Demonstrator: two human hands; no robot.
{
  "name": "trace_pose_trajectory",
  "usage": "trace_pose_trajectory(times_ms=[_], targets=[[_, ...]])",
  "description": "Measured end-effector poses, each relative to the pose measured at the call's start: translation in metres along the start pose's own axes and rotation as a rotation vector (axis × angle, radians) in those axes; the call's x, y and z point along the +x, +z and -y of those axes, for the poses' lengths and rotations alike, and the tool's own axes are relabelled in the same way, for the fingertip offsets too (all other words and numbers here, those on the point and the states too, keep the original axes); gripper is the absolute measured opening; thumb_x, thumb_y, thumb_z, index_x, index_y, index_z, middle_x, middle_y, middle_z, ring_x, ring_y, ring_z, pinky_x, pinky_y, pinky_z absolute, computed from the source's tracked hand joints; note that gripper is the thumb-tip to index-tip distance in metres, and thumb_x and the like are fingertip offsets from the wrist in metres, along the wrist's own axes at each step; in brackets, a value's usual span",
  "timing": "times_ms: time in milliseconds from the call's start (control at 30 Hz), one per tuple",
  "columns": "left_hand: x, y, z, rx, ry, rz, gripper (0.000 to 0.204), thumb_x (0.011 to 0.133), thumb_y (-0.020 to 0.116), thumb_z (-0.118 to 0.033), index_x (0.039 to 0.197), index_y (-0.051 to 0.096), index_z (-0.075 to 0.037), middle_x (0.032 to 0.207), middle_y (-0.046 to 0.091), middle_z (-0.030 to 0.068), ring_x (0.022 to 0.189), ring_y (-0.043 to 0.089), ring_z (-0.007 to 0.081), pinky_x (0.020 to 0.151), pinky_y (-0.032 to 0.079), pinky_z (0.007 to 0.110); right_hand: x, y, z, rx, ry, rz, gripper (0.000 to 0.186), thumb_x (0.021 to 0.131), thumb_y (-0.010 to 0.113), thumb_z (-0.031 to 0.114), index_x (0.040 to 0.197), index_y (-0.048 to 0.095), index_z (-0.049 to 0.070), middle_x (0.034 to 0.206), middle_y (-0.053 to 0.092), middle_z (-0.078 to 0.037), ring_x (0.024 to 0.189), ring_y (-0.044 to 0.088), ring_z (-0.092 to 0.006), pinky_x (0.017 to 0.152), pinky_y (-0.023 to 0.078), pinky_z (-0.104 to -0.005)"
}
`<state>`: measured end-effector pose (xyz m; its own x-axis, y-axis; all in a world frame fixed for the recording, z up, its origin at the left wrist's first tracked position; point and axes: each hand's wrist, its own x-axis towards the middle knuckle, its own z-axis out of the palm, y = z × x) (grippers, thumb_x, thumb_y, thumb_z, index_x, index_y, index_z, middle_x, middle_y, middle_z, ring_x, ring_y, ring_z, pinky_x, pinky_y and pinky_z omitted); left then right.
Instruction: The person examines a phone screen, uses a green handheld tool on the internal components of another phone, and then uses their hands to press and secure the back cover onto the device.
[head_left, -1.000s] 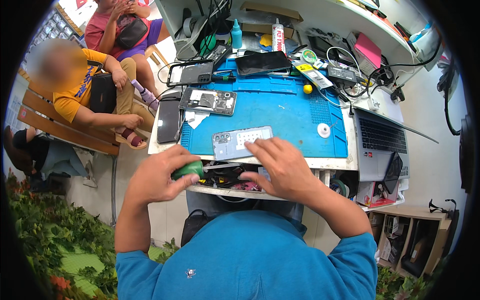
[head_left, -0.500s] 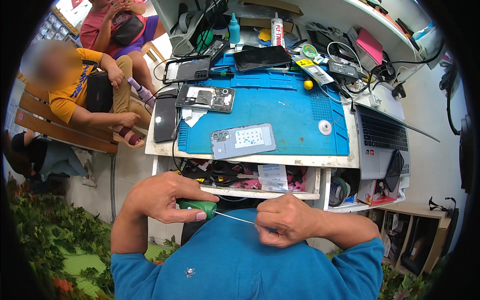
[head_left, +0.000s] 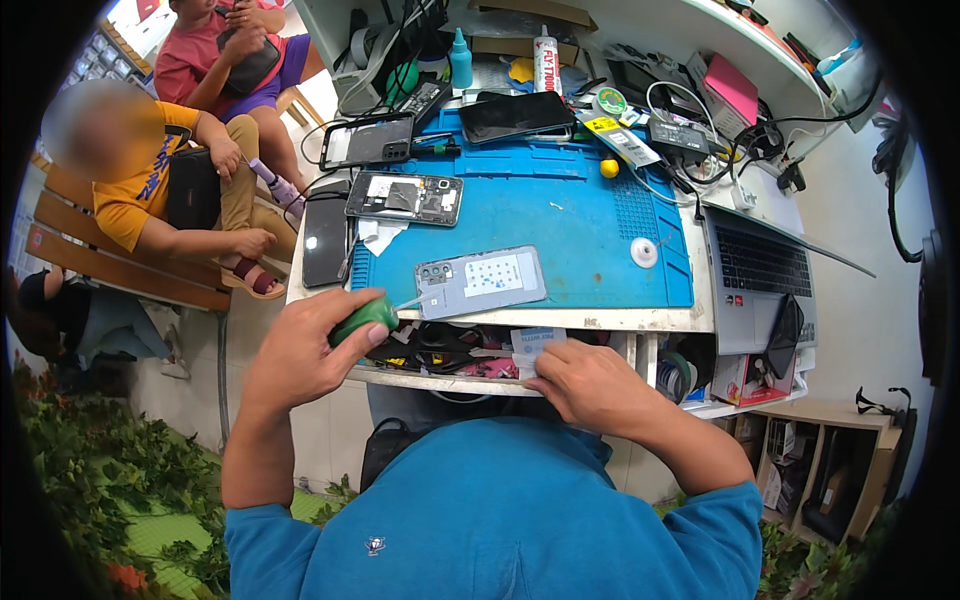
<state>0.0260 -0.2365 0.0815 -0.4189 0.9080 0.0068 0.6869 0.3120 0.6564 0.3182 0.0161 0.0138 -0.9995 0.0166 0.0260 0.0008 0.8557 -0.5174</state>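
Observation:
My left hand point(head_left: 318, 345) is closed around the green handle point(head_left: 362, 321) of a thin-shafted tool that looks like a screwdriver. Its shaft point(head_left: 412, 301) points up and right, toward the camera end of a grey phone back point(head_left: 480, 282) lying at the mat's near edge. Whether the tip touches the panel I cannot tell. White paper with blue dots is stuck on that panel. My right hand point(head_left: 590, 385) is curled over the front of the open drawer point(head_left: 450, 383), against a white and blue packet point(head_left: 536, 342); what its fingers pinch is hidden.
An opened phone point(head_left: 405, 197) lies on the blue mat point(head_left: 570, 235), with a black phone point(head_left: 515, 117) behind it. A laptop point(head_left: 765, 260) stands at right, amid cables. Bottles, tubes and parts crowd the back. Two people sit on the left, near a bench point(head_left: 125, 264).
My left hand has risen with the green-handled tool, whose shaft now points at the phone back. My right hand has left the shaft and moved up to the drawer and packet.

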Motion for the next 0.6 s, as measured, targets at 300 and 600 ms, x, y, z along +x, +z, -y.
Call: trace_pose_trajectory(times_ms=[300, 600], targets=[[0.016, 0.04, 0.014, 0.197, 0.067, -0.175, 0.037, 0.101, 0.086, -0.025, 0.13, 0.082, -0.003, 0.123, 0.077, 0.0156, 0.1, 0.081, 0.0416, 0.09, 0.065, 0.048, 0.044, 0.007, -0.007, -0.317, -0.136, -0.199, 0.057, 0.106, 0.077, 0.021, 0.157, 0.063, -0.003, 0.154, 0.065, -0.024, 0.149, 0.059, -0.0439, 0.13, 0.045, -0.0592], [0.018, 0.045, 0.027, 0.259, 0.08, -0.218, 0.035, 0.099, 0.087, -0.022, 0.128, 0.084, -0.003, 0.123, 0.077, 0.0151, 0.096, 0.081, 0.0403, 0.084, 0.065, 0.048, 0.063, 0.023, -0.016, -0.356, -0.134, -0.146, 0.06, 0.109, 0.077, 0.027, 0.159, 0.063, -0.002, 0.158, 0.063, -0.025, 0.158, 0.054, -0.046, 0.139, 0.035, -0.0631]])
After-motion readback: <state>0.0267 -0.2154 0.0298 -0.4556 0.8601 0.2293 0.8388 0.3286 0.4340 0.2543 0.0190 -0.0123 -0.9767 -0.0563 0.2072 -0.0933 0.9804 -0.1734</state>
